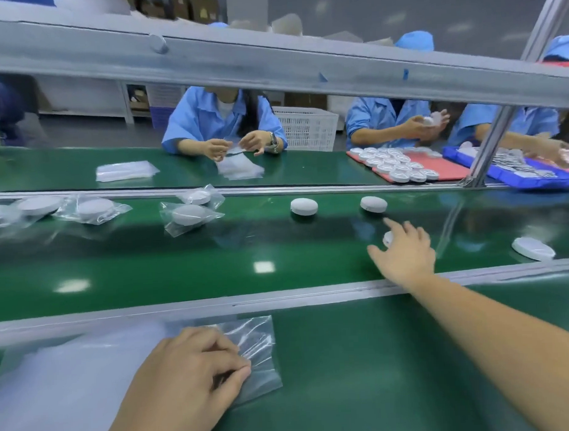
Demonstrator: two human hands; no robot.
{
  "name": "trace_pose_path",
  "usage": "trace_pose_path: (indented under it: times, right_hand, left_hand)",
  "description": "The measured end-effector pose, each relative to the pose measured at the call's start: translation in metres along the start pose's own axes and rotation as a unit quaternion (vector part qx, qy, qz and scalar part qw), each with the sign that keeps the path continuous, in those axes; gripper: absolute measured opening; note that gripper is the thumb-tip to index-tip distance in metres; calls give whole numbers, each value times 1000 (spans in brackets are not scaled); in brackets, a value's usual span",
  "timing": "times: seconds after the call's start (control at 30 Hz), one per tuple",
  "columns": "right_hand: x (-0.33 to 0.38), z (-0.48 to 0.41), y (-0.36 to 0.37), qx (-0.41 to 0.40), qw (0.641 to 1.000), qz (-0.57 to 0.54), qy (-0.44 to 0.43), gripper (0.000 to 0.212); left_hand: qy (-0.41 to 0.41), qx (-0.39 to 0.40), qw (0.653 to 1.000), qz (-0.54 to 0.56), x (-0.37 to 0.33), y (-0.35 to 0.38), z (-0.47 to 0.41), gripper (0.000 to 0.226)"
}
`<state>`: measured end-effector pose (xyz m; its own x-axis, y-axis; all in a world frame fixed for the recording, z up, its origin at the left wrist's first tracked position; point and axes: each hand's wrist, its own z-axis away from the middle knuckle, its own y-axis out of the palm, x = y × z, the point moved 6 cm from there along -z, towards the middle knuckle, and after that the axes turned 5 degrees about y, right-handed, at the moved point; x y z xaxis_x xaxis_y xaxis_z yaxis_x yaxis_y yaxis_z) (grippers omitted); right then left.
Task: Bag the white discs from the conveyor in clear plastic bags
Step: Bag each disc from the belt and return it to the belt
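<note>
My right hand reaches over the green conveyor belt with fingers spread above a white disc, which is mostly hidden under it. Two more bare white discs lie further back on the belt, and another disc lies to the right. Near me, my left hand pinches the edge of a clear plastic bag on top of a stack of bags on the green bench.
Several bagged discs lie on the belt's left part. A metal rail separates belt and bench. Across the belt, people in blue coats work beside a red tray of discs, a blue tray and a bag stack.
</note>
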<state>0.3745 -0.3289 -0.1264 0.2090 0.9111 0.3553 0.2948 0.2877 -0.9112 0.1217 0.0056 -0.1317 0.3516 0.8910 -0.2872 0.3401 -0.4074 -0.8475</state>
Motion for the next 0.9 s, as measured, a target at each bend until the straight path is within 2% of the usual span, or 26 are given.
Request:
trace_pose_path:
  times: [0.07, 0.13, 0.2, 0.27, 0.33, 0.4, 0.43, 0.5, 0.53, 0.63, 0.67, 0.73, 0.8, 0.9]
  right_hand:
    - [-17, -32, 15, 81, 996, 45, 20, 82]
    - [-28, -52, 27, 123, 992, 32, 16, 73]
    - [-32, -63, 30, 93, 995, 46, -3, 59]
    - [-25, -63, 28, 66, 991, 111, -43, 49]
    - [-12, -52, 19, 41, 987, 131, -79, 42]
    - [9, -33, 8, 29, 995, 40, -92, 35]
    - [20, -18, 4, 48, 993, -53, -94, 32]
    - [47, 22, 1, 134, 953, -249, -111, 26]
    - [62, 48, -5, 155, 930, -289, -164, 27]
    - [100, 137, -24, 120, 863, -240, -428, 38]
    - [107, 162, -29, 104, 834, -223, -494, 40]
    - [115, 196, -34, 75, 786, -221, -573, 39]
    - [119, 212, -34, 64, 771, -230, -591, 35]
    - [120, 216, -31, 77, 797, -317, -508, 27]
  left_hand:
    - [-24, -3, 1000, 15, 2, 0, 0, 24]
    - [-56, -21, 998, 30, 7, -4, 1, 22]
    - [-87, -53, 993, 62, 12, -10, 2, 18]
    - [-113, -80, 983, 117, 19, -15, 2, 8]
    - [-129, -98, 973, 165, 24, -17, 2, 14]
    - [-148, -110, 964, 193, 29, -18, 2, 14]
    - [-158, -112, 960, 202, 30, -17, 2, 14]
    - [-174, -111, 956, 210, 31, -15, 2, 13]
    - [-177, -109, 955, 210, 31, -14, 2, 13]
    - [-187, -103, 953, 213, 30, -12, 2, 12]
    - [-188, -105, 953, 214, 29, -12, 3, 12]
    - [-198, -108, 948, 223, 31, -9, 5, 10]
    - [-213, -101, 935, 265, 34, -5, 8, 8]
    - [-187, -27, 892, 411, 23, 4, 7, 36]
